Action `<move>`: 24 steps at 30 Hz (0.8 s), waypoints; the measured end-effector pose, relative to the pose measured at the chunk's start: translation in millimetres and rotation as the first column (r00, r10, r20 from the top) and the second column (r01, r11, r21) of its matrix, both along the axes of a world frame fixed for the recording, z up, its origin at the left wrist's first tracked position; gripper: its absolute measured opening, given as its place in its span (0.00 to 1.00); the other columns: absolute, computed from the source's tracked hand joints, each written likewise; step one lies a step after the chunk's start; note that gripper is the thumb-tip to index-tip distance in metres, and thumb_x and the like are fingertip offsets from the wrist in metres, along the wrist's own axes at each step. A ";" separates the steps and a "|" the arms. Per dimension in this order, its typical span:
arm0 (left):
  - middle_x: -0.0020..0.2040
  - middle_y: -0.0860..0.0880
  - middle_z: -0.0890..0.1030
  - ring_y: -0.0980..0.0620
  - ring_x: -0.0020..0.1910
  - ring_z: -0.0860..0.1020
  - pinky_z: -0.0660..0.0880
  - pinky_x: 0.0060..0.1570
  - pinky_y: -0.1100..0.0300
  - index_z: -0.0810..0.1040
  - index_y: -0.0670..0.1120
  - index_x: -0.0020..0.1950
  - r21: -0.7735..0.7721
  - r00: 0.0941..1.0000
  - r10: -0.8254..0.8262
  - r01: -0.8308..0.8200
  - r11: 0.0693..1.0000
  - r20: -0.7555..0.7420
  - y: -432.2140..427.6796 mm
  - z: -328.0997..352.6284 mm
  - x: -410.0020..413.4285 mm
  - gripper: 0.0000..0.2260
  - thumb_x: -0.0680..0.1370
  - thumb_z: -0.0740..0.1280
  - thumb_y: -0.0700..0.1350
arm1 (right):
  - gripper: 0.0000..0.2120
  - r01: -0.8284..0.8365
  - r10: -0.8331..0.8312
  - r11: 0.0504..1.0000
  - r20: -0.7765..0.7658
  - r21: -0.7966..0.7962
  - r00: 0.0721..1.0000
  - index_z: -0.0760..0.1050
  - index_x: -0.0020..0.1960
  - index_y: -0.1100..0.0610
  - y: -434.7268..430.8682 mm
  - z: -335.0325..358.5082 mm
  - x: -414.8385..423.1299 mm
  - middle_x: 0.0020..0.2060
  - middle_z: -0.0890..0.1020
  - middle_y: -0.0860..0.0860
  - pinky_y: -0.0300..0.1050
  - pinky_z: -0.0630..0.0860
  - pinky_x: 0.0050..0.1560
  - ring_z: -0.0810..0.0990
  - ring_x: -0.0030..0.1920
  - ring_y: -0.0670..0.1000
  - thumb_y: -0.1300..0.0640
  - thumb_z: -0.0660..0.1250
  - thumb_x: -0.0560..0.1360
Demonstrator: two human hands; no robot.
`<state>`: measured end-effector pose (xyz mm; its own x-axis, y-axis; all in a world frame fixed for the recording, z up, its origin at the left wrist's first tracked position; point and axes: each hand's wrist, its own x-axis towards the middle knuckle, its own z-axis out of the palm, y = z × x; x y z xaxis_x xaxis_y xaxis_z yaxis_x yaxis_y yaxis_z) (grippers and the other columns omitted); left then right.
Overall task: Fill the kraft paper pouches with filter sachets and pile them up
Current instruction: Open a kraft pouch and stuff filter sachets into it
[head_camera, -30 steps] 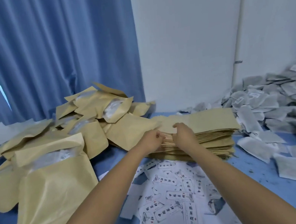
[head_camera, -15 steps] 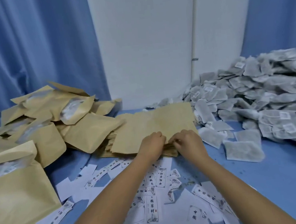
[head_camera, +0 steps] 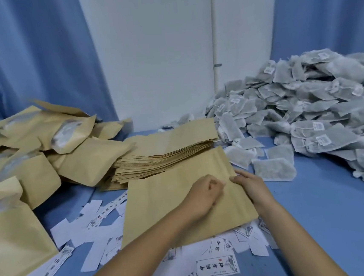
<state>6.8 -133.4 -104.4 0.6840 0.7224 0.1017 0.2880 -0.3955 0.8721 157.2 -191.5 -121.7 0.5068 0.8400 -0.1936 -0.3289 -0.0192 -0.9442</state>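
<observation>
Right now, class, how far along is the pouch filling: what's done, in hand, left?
Done: filled pouches piled at left. In hand: left hand and right hand hold one flat pouch, unfilled. Left: the stack of empty pouches and a large sachet heap.

The left forearm [head_camera: 144,259] is bare along all of its visible length, with no cloth on it from elbow side to wrist. The right forearm [head_camera: 297,238] is bare in the same way. The left hand [head_camera: 206,193] is ungloved; its back is smooth and its knuckles form a rounded row. The right hand [head_camera: 250,185] is ungloved too, with a broad back and a short, thick thumb. The nails are too blurred to make out.
</observation>
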 end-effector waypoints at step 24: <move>0.35 0.46 0.69 0.55 0.23 0.73 0.76 0.27 0.62 0.65 0.43 0.43 -0.570 0.981 0.163 -0.073 0.818 0.109 12.0 -1.4 32.4 0.10 0.83 0.59 0.43 | 0.10 -0.159 0.177 0.967 -0.079 0.200 0.981 0.81 0.54 0.66 -2.7 -12.1 -12.7 0.48 0.84 0.62 0.44 0.80 0.49 0.83 0.46 0.54 0.62 0.65 0.77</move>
